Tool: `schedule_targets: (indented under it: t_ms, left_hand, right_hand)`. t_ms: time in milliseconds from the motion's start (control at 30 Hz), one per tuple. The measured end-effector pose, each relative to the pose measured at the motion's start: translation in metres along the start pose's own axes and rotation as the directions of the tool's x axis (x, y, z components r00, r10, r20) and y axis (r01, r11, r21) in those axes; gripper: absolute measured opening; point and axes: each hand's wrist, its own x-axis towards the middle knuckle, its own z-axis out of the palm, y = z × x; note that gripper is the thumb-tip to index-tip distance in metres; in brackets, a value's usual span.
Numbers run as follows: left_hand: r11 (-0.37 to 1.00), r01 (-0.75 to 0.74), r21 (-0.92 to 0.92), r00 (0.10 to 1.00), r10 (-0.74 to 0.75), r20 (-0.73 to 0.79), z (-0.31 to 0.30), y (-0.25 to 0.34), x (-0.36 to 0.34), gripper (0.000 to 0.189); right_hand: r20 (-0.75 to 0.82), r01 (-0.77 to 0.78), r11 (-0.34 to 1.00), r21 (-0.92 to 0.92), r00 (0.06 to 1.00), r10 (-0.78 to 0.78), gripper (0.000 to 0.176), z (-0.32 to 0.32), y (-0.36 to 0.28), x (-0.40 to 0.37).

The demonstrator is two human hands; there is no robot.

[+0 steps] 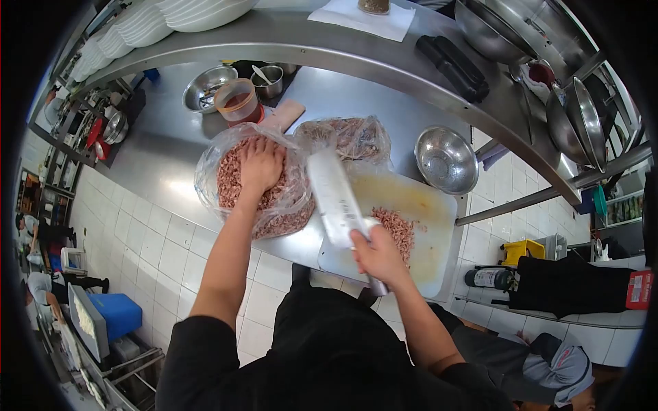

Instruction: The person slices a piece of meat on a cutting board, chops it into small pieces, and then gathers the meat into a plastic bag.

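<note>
My left hand [262,166] lies on chopped meat [229,171] inside a clear plastic bag [204,179], fingers stretched over the meat. My right hand [380,253] is wrapped round the handle of a cleaver [334,198]. The wide blade, slightly blurred, points up and left between the bag and the white cutting board [435,250]. A smaller heap of chopped meat [394,229] sits on the board, right of the blade. Behind the board rests a second plastic bag of meat [353,140].
A steel bowl [445,161] stands right of the board. Behind the open bag are a tub of red sauce [240,103], another steel bowl [205,85] and a small pot [267,81]. A steel shelf [274,41] overhangs the back. A person [541,366] is at lower right.
</note>
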Motion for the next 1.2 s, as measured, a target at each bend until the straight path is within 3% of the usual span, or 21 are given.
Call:
schedule_targets:
  t_ms: [133,200,233,300,333,400,467,533,567,600,700,733,833,933,967,1000,1033,1100,1133,1167,1200]
  left_hand:
    - [0.999,-0.033,0.008,0.987,0.032,0.159,0.007,0.007,0.026,0.071]
    - [0.998,-0.05,0.024,0.993,0.047,0.108,0.007,0.002,0.0,0.071]
    - [0.998,-0.057,0.033,0.997,0.055,0.053,0.008,-0.002,-0.017,0.071]
    - [0.987,-0.084,0.137,0.989,0.065,0.133,-0.005,-0.002,-0.051,0.072]
    - [0.983,-0.104,0.149,0.992,0.091,0.092,0.001,-0.013,-0.061,0.07]
    - [0.978,-0.139,0.157,0.99,0.132,0.056,0.001,-0.007,-0.068,0.069]
    - [0.997,-0.058,0.043,0.984,0.065,-0.164,-0.039,0.006,-0.068,0.057]
    - [1.0,-0.021,-0.009,0.976,0.019,-0.218,-0.063,0.009,-0.055,0.05]
    - [0.997,0.026,-0.066,0.963,-0.043,-0.266,-0.068,0.012,-0.049,0.043]
    - [0.993,-0.036,-0.108,0.908,-0.013,-0.418,-0.068,0.013,-0.043,0.036]
    - [0.992,0.055,-0.113,0.957,-0.085,-0.279,-0.072,0.023,-0.03,0.04]
    - [0.993,0.045,-0.112,0.959,-0.074,-0.273,-0.066,0.023,-0.026,0.04]
    - [0.993,0.118,0.03,0.971,-0.109,-0.214,-0.046,0.027,-0.021,0.042]
    - [0.983,0.171,0.073,0.85,-0.109,-0.515,-0.041,0.044,-0.039,0.036]
    - [0.985,0.155,0.073,0.858,-0.097,-0.505,-0.036,0.054,-0.046,0.036]
    - [0.999,-0.045,-0.017,0.871,0.031,-0.49,-0.029,0.061,-0.05,0.032]
    - [0.965,-0.237,-0.11,0.859,0.155,-0.488,-0.027,0.075,-0.057,0.028]
    - [0.783,-0.521,-0.34,0.842,0.404,-0.357,-0.006,0.137,-0.094,0.024]
    - [0.714,-0.601,-0.36,0.799,0.547,-0.248,0.015,0.163,-0.11,0.024]
    - [0.58,-0.72,-0.381,0.685,0.681,-0.259,0.029,0.193,-0.135,0.037]
    - [0.609,-0.658,-0.443,0.707,0.702,-0.085,0.029,0.224,-0.161,0.061]
  right_hand:
    - [-0.167,0.163,0.986,0.021,0.973,-0.158,0.024,-0.063,0.042,-0.024]
    - [-0.256,0.23,0.881,-0.413,0.899,-0.355,0.022,-0.106,0.079,-0.033]
    - [-0.281,0.214,0.889,-0.405,0.896,-0.344,0.022,-0.126,0.098,-0.037]
    - [-0.311,0.167,0.68,-0.713,0.795,-0.521,0.02,-0.167,0.137,-0.049]
    - [-0.343,0.136,0.69,-0.711,0.789,-0.509,0.02,-0.183,0.153,-0.056]
    - [-0.358,-0.085,0.476,-0.875,0.776,-0.52,0.021,-0.207,0.178,-0.066]
    - [-0.421,-0.177,0.478,-0.86,0.775,-0.472,0.022,-0.216,0.185,-0.065]
    - [-0.476,-0.259,0.475,-0.841,0.771,-0.424,0.023,-0.218,0.194,-0.055]
    - [-0.446,-0.256,0.42,-0.871,0.771,-0.455,0.023,-0.216,0.2,-0.047]
    - [-0.414,-0.253,0.364,-0.896,0.77,-0.485,0.023,-0.213,0.205,-0.043]
    - [-0.272,-0.082,0.359,-0.93,0.809,-0.52,0.023,-0.185,0.196,-0.046]
    - [-0.283,-0.092,0.365,-0.926,0.81,-0.514,0.023,-0.174,0.194,-0.049]
    - [-0.237,-0.045,0.426,-0.903,0.882,-0.407,0.024,-0.161,0.184,-0.069]
    - [-0.307,-0.056,0.526,-0.848,0.862,-0.403,0.022,-0.161,0.185,-0.094]
    - [-0.392,-0.051,0.68,-0.732,0.847,-0.358,0.021,-0.161,0.191,-0.103]
    - [-0.468,-0.04,0.806,-0.591,0.83,-0.302,0.022,-0.162,0.197,-0.112]
    - [-0.476,-0.052,0.806,-0.589,0.829,-0.295,0.022,-0.16,0.207,-0.122]
    - [-0.572,-0.023,0.966,-0.257,0.809,-0.133,0.033,-0.151,0.23,-0.139]
    - [-0.595,0.035,0.988,-0.148,0.795,-0.118,0.032,-0.141,0.245,-0.145]
    - [-0.594,0.029,0.988,-0.149,0.796,-0.113,0.032,-0.133,0.246,-0.155]
    - [-0.594,-0.035,0.989,0.144,0.796,0.114,0.025,-0.124,0.242,-0.165]
